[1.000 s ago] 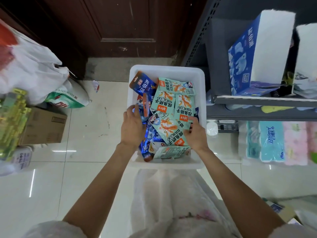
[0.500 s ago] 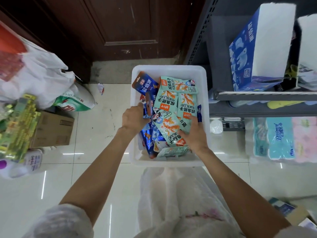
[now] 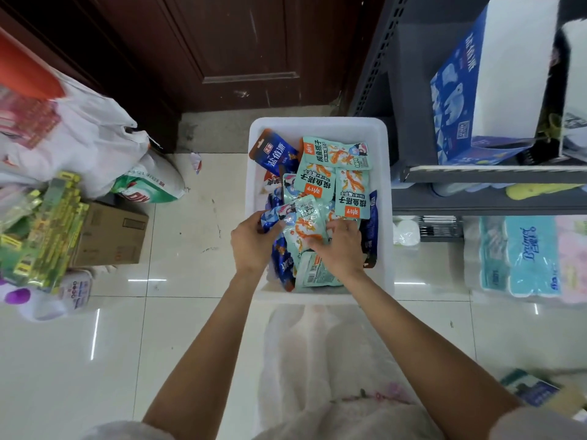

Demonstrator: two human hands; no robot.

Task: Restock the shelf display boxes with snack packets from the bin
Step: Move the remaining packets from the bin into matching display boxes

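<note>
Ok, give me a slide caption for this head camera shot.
Both hands, left and right, gather mint packets in the white bin beside the shelf.

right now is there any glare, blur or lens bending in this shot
Head view: bright streaks of ceiling-light glare on the glossy white floor tiles; the yellow-green stacked packs at the left edge are smeared by blur; the dark grey metal shelf bows from wide-angle distortion; print on the mint-green snack packets in the white plastic bin stays legible.
</note>
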